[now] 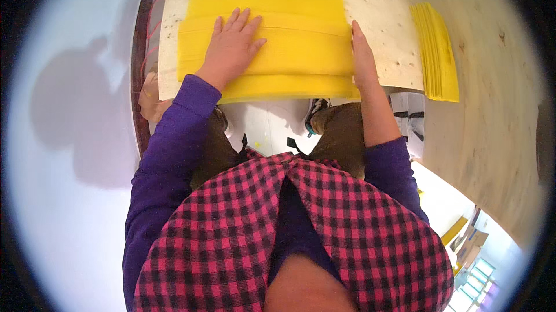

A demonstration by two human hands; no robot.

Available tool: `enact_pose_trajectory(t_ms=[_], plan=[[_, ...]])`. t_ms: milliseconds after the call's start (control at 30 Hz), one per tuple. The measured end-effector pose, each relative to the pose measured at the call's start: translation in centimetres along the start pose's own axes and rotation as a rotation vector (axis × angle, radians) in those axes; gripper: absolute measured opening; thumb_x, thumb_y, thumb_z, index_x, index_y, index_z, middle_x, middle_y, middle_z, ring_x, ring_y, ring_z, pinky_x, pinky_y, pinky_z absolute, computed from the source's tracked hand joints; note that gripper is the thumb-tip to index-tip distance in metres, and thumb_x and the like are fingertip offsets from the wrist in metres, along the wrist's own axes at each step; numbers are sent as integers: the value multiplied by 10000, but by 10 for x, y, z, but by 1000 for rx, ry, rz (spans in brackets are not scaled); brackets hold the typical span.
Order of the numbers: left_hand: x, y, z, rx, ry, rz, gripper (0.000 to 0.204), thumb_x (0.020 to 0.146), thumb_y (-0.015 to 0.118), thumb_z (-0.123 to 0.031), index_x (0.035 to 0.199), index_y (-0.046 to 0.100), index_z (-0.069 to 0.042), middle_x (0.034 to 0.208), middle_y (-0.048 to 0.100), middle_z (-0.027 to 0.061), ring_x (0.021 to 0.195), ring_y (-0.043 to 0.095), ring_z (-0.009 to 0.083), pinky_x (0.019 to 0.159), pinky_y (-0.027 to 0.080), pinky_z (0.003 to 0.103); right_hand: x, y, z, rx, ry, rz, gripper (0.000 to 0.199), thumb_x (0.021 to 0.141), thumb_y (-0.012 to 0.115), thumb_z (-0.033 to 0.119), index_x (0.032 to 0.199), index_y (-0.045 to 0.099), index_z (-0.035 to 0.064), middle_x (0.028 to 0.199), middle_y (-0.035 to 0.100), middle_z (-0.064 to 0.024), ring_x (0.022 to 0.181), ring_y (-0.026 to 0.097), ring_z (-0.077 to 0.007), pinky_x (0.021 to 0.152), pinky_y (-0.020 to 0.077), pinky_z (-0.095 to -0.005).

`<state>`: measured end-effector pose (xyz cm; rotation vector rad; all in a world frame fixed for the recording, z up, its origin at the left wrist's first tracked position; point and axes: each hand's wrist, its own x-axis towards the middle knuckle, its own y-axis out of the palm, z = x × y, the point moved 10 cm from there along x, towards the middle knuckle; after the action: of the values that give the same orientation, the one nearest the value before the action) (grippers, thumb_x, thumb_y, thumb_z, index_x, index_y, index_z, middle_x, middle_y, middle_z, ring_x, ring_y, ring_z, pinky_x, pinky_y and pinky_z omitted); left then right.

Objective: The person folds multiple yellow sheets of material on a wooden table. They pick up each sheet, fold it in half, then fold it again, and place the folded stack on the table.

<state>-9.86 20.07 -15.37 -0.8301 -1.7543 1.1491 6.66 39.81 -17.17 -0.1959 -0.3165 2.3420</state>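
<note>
Four fingers (241, 21) and a thumb of the left hand (229, 51) lie spread on the yellow fabric (301, 48), palm down and gripping nothing; their weight probably stops the layers from sliding. The right hand (364, 60) stands on edge at the fabric's right border, its straight fingers apparently together, as if bracing that side; how firmly it presses, I cannot tell. The left wrist slants in from the lower left, while the right forearm (379, 115) comes up nearly straight, bare above its purple sleeve (392, 164). The fabric lies in overlapping crosswise bands at the near side of a pale wooden board (385, 22), presumably for easy reach. Farther right, a pleated yellow stack (435, 51) sits by the board's edge.
</note>
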Motion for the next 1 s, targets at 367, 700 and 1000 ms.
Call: enact_pose_trajectory(t_ms=[367,700,1000], plan=[[-3,0,-5,63,7,28,496,929,464,-367,1349,416,-108,1417,366,155,1328,315,327,1082,236,498,0,-3,-1,5,-9,-10,617,975,323,437,1414,291,4,1459,299,-177,1347,291,-263,1095,221,-328],[-5,3,-6,76,14,19,500,914,482,-381,1330,440,-106,1396,391,162,1314,332,327,1060,259,514,7,-11,26,-279,-299,-126,640,955,396,434,1381,325,-37,1442,305,-232,1360,274,-314,1114,201,-345],[-5,8,-7,92,2,40,497,915,482,-363,1339,430,-110,1408,374,164,1319,326,330,1064,251,519,-5,135,60,-879,-521,150,675,923,432,441,1374,319,-49,1454,271,-233,1371,232,-333,1120,175,-435]])
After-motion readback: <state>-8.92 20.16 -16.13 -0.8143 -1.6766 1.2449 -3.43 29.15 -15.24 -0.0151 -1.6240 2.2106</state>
